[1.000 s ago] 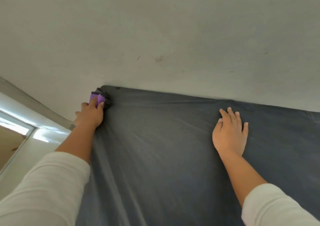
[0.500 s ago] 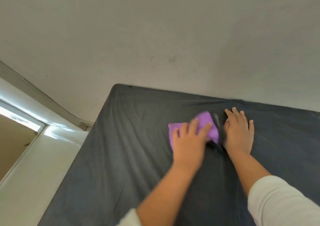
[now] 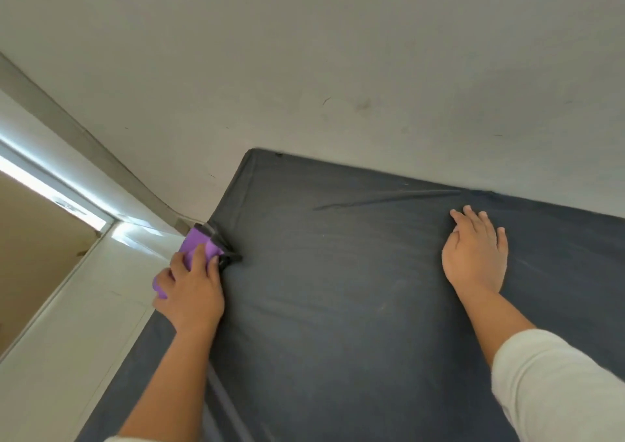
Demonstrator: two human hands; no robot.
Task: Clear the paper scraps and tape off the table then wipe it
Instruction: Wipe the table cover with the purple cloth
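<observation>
The table [image 3: 338,289] is covered with a dark grey cloth that fills the lower right of the view. A purple wiping cloth [image 3: 199,243] lies at the table's left edge. My left hand [image 3: 191,289] presses on it with straight fingers, and the dark cover bunches up just right of the fingertips. Over on the right side, close to the far edge, my right hand [image 3: 477,248] rests flat on the cover with its fingers spread. No paper scraps or tape show on the surface.
A plain off-white wall [image 3: 338,52] runs right behind the table's far edge. Left of the table lie a pale floor [image 3: 67,323] and a bright strip of a door or window frame [image 3: 50,187].
My left hand swept the purple cloth from the far left corner to the middle beside my right hand, then back to the left edge. The right hand stayed put.
</observation>
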